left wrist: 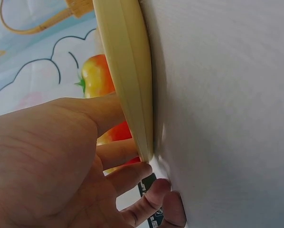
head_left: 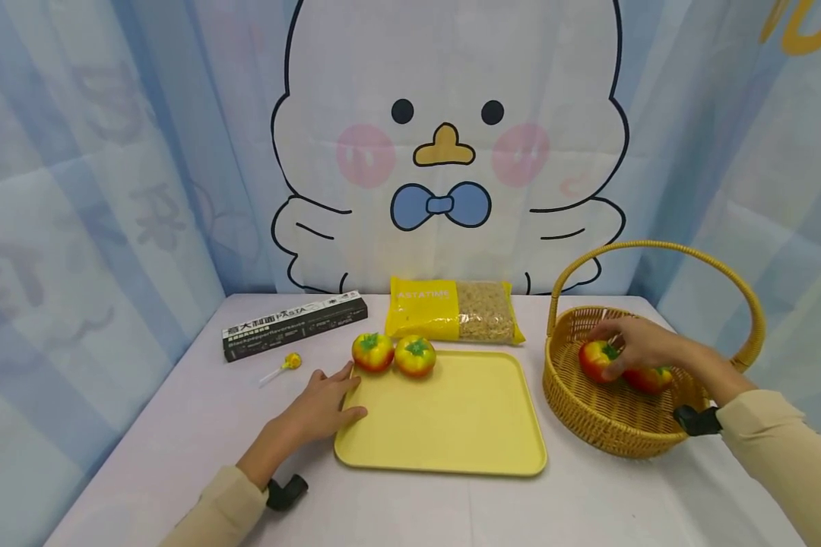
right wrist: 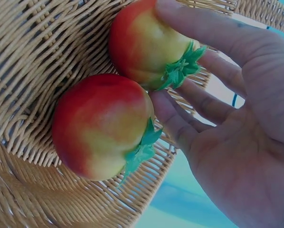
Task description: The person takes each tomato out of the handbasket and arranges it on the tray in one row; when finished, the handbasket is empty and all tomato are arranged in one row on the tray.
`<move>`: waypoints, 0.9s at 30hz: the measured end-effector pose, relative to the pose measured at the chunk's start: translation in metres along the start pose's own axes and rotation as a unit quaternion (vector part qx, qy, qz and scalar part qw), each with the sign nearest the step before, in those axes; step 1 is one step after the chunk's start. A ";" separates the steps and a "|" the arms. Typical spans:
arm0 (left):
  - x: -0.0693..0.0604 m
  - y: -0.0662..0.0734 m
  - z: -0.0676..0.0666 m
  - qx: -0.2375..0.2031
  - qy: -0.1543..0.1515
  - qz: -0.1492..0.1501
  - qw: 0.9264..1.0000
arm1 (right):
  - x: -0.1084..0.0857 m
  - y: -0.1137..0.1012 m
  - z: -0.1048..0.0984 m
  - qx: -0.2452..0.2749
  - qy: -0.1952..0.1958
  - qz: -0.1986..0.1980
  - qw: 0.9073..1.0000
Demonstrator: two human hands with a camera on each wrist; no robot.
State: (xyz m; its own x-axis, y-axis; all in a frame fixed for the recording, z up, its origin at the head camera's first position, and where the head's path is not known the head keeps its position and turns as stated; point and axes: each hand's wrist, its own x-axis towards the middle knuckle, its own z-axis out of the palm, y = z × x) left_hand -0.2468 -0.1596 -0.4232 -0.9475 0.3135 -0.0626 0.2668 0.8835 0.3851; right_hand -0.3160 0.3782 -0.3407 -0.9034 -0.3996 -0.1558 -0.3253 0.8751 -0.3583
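Observation:
My left hand (head_left: 324, 406) rests at the left rim of a yellow tray (head_left: 445, 418), fingers spread and loosely bent. In the left wrist view, the thumb reaches over the rim, while the outer fingers touch the table. Two red-and-yellow tomatoes with green tops, one left (head_left: 372, 352) and one right (head_left: 415, 356), sit side by side at the tray's far left corner. Inside a wicker basket (head_left: 588, 425), my right hand (head_left: 639, 346) grips a tomato (right wrist: 146, 42) between thumb and fingers. Another tomato (right wrist: 104, 126) lies against it in the basket.
A yellow bag of grain-like food (head_left: 454, 310) lies behind the tray. To the left are a black-and-white pasta box (head_left: 294, 325) and a yellow lollipop (head_left: 291, 362). The basket's tall handle (head_left: 657, 245) arches over the right forearm. A printed curtain hangs behind the table.

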 end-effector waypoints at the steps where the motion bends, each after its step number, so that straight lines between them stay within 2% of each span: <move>1: 0.000 0.000 0.000 0.001 0.000 -0.001 1.000 | 0.001 0.000 0.001 -0.005 0.002 0.001 1.000; 12: -0.001 0.001 -0.001 0.002 -0.003 -0.006 1.000 | 0.001 -0.005 0.000 -0.008 0.039 0.016 0.999; 21: 0.000 0.001 -0.002 0.007 -0.003 -0.008 1.000 | -0.002 -0.014 0.003 -0.003 0.090 -0.016 0.996; 27: 0.000 0.000 0.000 0.007 -0.003 -0.008 1.000 | -0.007 -0.020 0.003 0.008 0.109 -0.024 0.994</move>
State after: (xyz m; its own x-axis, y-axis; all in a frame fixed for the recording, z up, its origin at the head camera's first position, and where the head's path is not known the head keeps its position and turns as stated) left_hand -0.2467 -0.1594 -0.4226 -0.9507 0.3011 -0.0744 0.2539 0.8933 0.3708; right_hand -0.3023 0.3620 -0.3355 -0.9264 -0.3712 0.0636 -0.3669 0.8515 -0.3746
